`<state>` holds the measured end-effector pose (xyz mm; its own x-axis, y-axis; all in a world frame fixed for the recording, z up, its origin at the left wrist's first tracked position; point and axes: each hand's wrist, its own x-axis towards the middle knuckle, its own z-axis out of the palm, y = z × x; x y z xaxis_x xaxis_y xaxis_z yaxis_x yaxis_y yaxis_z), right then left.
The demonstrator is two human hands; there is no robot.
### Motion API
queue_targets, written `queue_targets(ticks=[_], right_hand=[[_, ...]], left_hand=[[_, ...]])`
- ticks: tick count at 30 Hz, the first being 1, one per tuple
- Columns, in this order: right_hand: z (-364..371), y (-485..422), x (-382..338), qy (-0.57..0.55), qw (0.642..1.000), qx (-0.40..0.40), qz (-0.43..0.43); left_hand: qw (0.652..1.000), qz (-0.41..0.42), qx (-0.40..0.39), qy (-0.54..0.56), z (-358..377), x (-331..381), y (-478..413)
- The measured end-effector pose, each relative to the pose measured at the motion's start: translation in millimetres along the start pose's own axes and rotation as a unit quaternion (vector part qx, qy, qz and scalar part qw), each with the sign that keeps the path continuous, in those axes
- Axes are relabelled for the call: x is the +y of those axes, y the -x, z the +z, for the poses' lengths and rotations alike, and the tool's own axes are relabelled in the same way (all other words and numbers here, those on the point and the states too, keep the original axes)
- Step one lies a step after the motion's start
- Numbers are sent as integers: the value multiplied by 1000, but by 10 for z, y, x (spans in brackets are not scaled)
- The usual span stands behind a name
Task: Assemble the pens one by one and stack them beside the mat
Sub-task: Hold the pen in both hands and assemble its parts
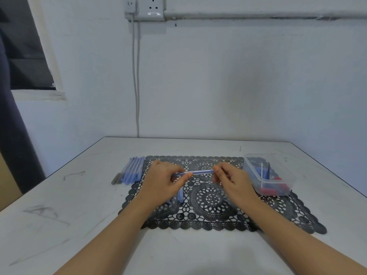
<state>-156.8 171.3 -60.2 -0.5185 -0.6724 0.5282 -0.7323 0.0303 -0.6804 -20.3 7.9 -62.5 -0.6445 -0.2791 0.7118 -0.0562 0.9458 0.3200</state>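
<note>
While the fingers [186, 175] of the left hand [161, 182] and the right hand [233, 180] pinch opposite ends of a blue pen [199, 172], it lies level over the mat [210, 201]. Assembly seems underway; next, likely, press the parts home, then carry it left to the finished pens [132, 172] beside the mat's edge. The parts box [268, 183] crowds the right; the table [79, 215] offers room leftward.
</note>
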Motion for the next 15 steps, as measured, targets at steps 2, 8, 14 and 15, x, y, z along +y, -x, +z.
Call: queue_targets(ticks=[2,8,14,15], right_hand=[[5,6,10,-2,1000,-8,-11],[0,-4,30,14,999,-2,-34],[-5,9,17,-42,998,-28,-43],[-8,8,19,-37,997,-32,-54]], left_hand=[[1000,-6,0,7,-7,-7,0],[1000,7,-2,12,-21,9,4],[1000,-1,2,19,-18,5,3],[1000,-1,4,18,-19,2,0]])
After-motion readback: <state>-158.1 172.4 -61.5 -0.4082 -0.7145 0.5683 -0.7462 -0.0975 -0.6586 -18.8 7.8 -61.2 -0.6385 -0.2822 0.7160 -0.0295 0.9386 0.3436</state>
